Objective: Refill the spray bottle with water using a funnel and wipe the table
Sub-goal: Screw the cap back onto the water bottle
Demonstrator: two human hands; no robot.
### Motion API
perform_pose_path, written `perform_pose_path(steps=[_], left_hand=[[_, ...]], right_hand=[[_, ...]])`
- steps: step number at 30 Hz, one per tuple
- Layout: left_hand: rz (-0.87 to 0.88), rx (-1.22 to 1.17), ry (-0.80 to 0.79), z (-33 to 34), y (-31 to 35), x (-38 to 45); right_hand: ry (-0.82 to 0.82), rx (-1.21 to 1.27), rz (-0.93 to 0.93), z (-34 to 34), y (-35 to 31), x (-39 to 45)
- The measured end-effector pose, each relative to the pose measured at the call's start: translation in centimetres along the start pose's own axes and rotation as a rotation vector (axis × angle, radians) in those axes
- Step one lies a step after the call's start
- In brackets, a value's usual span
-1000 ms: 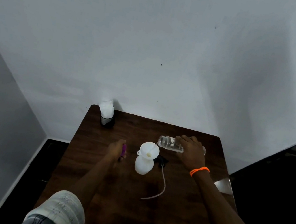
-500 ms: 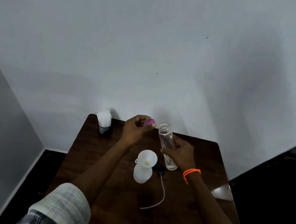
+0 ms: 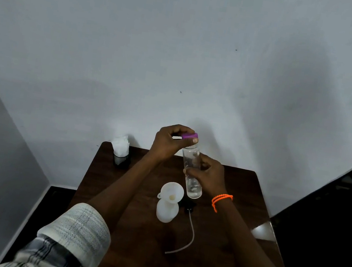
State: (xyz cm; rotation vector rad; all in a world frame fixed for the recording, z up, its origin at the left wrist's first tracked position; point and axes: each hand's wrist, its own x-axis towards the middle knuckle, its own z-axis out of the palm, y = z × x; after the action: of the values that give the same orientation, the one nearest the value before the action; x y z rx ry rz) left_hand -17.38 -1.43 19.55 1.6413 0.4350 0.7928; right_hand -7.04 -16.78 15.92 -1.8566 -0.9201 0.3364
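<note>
The right hand [image 3: 206, 174] has its grip closed around the middle of a clear bottle [image 3: 191, 170], fingers wrapped on the side toward the camera. The bottle stands nearly upright, lifted off the table [image 3: 229, 244], its neck leaning slightly away from the person. A little water shows near its base.

The left hand [image 3: 170, 142] pinches a purple cap [image 3: 189, 136] between thumb and fingertips, its grip closed on it. The cap sits right at the mouth of the bottle; whether it is seated or only touching the rim cannot be told.

Below the hands, the white spray bottle [image 3: 166, 212] stands on the dark wooden table, with a white funnel [image 3: 171, 193] set in its neck. The funnel's bowl faces up, and a small tab sticks out on its left. The clear bottle's base hangs just beside the funnel, to its right.

Just right of the spray bottle lies the black sprayer head [image 3: 189, 206], with its thin pale tube [image 3: 188, 238] curving toward the near edge of the table.

At the far left corner of the table, against the wall, a dark holder [image 3: 122, 159] stands with white tissues [image 3: 120, 145] sticking out of its top, well apart from the hands.

An orange band [image 3: 219, 200] circles the right wrist. Pale checked sleeves [image 3: 78, 230] are rolled up both arms.
</note>
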Motion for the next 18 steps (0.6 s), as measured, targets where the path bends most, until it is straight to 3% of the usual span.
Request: perform_pose_path(steps=[5, 12, 18], left_hand=[[0.034, 0.016, -0.038, 0.0, 0.5, 0.3], [-0.023, -0.134, 0.052, -0.1, 0.1, -0.1], [-0.018, -0.107, 0.055, 0.4, -0.3, -0.6]], right_hand=[[0.046, 0.012, 0.008, 0.2, -0.6, 0.3], [0.07, 0.107, 0.034, 0.1, -1.5, 0.1], [0.073, 0.115, 0.067, 0.1, -1.4, 0.0]])
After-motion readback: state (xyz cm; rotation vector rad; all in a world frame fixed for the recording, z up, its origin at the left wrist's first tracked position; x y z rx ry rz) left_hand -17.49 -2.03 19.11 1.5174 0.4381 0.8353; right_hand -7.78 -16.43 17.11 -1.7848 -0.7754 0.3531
